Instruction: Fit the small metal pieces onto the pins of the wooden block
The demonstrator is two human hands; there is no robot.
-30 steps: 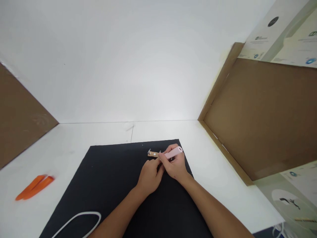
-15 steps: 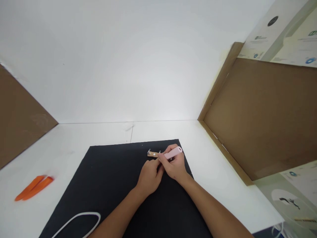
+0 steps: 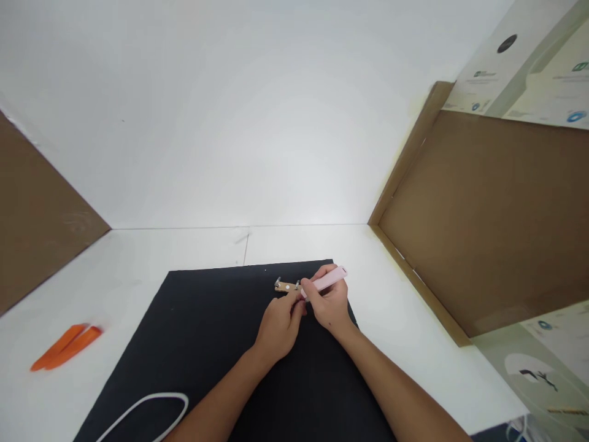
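Both my hands meet over the upper right part of a black mat (image 3: 216,331). My right hand (image 3: 334,301) is closed around a flat, pale pink tool (image 3: 329,279) with a small slot at its upper end. That tool slants down to the left, and its working tip is hidden at my left fingers. A small tan strip (image 3: 283,286) with a white dot and metal posts sticking up sticks out beyond my left index finger. With its fingers pinched at the strip's right end, my left hand (image 3: 278,325) covers part of it.
To the left, a pair of orange pieces (image 3: 67,348) lies on the white table (image 3: 133,288). A white cable loop (image 3: 161,396) crosses the mat near my left forearm. Brown boards (image 3: 488,215) stand at both sides, with a white wall (image 3: 239,123) behind.
My right hand has shifted slightly right with the pink tool, whose upper end now sits higher and farther right. More of the strip's near post shows. My left hand stays nearly in place.
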